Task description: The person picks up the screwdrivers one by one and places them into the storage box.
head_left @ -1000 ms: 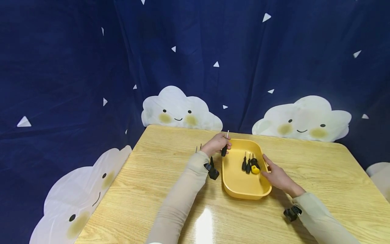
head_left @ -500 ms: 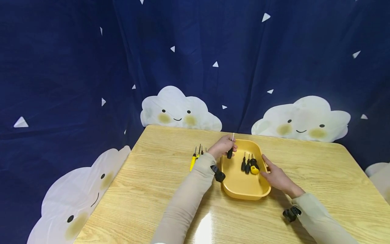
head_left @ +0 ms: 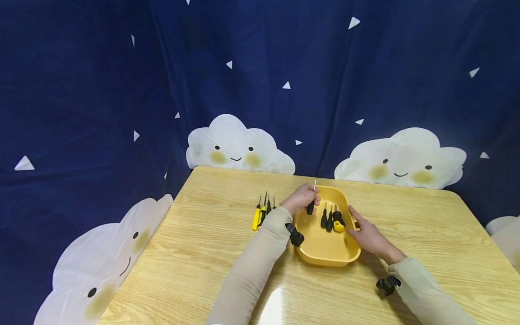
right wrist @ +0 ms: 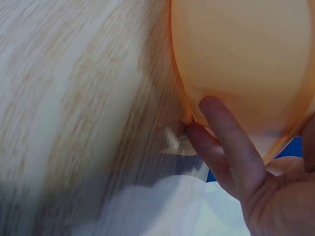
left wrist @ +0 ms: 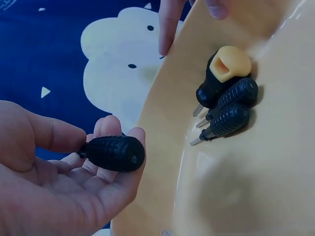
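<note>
Over the left side of the yellow plastic tray (head_left: 325, 253), my left hand (head_left: 301, 198) pinches a screwdriver (left wrist: 115, 153) by its black ribbed handle. Its metal shaft points away toward the back of the table in the head view. My right hand (head_left: 371, 234) holds the tray's right wall, thumb over the rim and fingers (right wrist: 236, 140) along the outside. Inside the tray lie two slim black screwdrivers (head_left: 329, 224) and a stubbier black-and-yellow screwdriver (head_left: 339, 222), side by side.
On the table (head_left: 195, 253) left of the tray lies a row of several screwdrivers (head_left: 257, 218), some with yellow handles, partly hidden by my left forearm. A dark blue curtain (head_left: 260, 67) with cloud prints hangs behind the table.
My left hand has carried the screwdriver rightward from the tray's left rim to over its inside. More of the screwdriver row on the table shows. The right hand stays at the rim.
</note>
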`<state>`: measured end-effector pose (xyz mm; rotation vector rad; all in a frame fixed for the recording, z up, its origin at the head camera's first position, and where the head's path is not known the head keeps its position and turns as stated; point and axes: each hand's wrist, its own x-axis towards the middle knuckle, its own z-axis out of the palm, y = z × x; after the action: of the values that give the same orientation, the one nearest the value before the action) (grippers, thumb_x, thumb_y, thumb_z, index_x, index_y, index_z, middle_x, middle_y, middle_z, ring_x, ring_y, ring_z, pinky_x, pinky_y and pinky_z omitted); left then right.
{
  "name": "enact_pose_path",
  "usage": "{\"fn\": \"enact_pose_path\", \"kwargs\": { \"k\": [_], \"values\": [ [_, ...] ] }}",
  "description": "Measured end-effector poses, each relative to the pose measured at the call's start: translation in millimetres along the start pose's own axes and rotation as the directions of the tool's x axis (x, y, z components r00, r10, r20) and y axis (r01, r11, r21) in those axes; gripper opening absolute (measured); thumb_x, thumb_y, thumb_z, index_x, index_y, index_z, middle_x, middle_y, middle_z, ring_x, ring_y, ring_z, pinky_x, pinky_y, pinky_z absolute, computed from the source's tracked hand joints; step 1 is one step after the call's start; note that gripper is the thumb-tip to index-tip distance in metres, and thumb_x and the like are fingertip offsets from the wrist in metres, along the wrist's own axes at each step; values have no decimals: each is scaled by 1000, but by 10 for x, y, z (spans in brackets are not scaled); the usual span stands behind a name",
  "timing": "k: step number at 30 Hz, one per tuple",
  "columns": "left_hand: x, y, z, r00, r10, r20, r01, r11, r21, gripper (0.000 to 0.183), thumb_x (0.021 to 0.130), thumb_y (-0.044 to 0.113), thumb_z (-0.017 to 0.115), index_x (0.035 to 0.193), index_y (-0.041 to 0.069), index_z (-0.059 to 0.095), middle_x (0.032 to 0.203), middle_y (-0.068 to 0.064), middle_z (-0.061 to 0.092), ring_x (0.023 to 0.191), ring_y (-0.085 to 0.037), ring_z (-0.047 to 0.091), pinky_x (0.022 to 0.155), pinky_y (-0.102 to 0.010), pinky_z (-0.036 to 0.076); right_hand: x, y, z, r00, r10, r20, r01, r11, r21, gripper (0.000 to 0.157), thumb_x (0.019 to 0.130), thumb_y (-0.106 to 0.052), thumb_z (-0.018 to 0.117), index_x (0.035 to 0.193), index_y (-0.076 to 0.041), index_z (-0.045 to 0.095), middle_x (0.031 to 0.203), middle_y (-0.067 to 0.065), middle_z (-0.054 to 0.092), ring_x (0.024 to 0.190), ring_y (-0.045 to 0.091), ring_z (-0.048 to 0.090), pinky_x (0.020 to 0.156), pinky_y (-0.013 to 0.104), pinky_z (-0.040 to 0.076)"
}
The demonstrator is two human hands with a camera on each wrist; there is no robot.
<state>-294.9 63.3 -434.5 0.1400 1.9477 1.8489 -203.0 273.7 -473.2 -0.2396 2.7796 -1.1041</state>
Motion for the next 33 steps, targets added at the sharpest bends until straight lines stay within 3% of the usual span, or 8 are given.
{"fn": "enact_pose_path", "kwargs": {
  "k": [11,17,24,29,33],
  "values": [
    [36,39,129,999,6,-54,-4,999,35,26,95,-2,40,119,-6,50,77,-10,54,72,-23,56,84,-53,48,-12,-5,2,1000,8,-15,-8,1000,-6,73,93,-9,55,150,-1,10,117,40,50,98,38,59,72,37,52],
    [92,-16,171,1000,3,-25,-2,999,37,20,95,-1,40,112,-3,51,76,-9,54,71,-22,55,68,-42,50,-15,-9,0,1000,8,-14,-8,1000,-9,72,93,-8,55,150,0,11,115,38,52,96,36,60,71,36,51],
    [120,-71,176,1000,-4,3,4,1000,9,16,96,-1,39,109,-1,49,76,-9,52,73,-24,54,73,-44,49,-6,-18,2,1000,10,-5,-10,1000,-13,73,93,-8,55,150,-1,10,115,37,53,96,35,59,70,35,51],
    [134,-79,189,1000,-3,-3,3,1000,-2,16,96,-1,40,110,-3,49,76,-9,51,72,-25,53,62,-35,48,-7,-21,4,1000,11,-10,-11,1000,-14,73,93,-9,55,150,-1,10,118,37,52,99,37,58,73,37,51],
    [150,-96,217,1000,4,-6,-3,1000,8,20,96,-1,40,112,-4,50,77,-11,53,72,-26,54,67,-41,49,-7,-21,7,1000,8,-15,-9,1000,-22,73,92,-8,55,150,-1,10,117,37,52,98,37,59,73,37,50]
  ]
}}
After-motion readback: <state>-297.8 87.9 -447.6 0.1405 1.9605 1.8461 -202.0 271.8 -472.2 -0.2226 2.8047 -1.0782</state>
